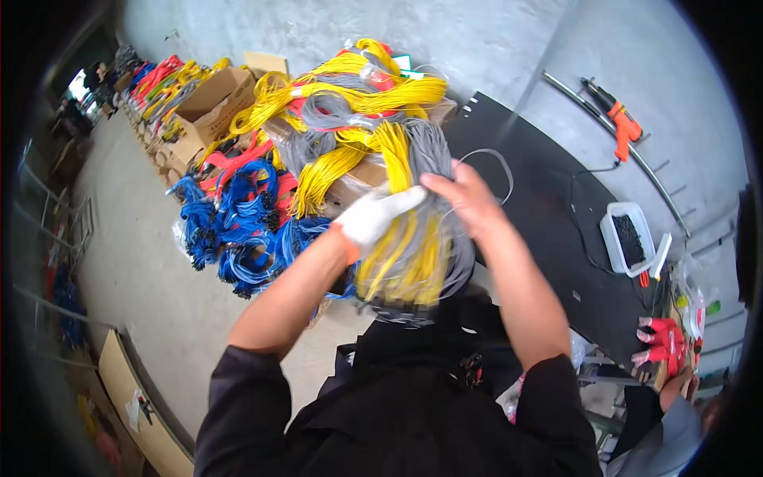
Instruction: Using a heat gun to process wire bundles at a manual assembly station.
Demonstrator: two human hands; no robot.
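Note:
My left hand (381, 216), in a white glove, is closed on a bundle of yellow and grey cables (409, 258) in front of my body. Black connectors (401, 310) hang at the bundle's lower end, slightly blurred. From the other side, my bare right hand (467, 197) grips the grey strands, its thumb across the top and the other fingers hidden behind them. Just beyond lies a tall heap of yellow cable bundles (326, 179) mixed with grey ones (306, 143). Blue cable bundles (246, 215) with black ends sit at the heap's near left.
A black tabletop (524, 215) curves along the right. On it are a white bin (612, 238) of small black parts and red gloves (664, 343). An orange heat gun (626, 131) rests by a metal bar. Left stands a cardboard box (211, 107). Another person's sleeve (671, 445) shows lower right.

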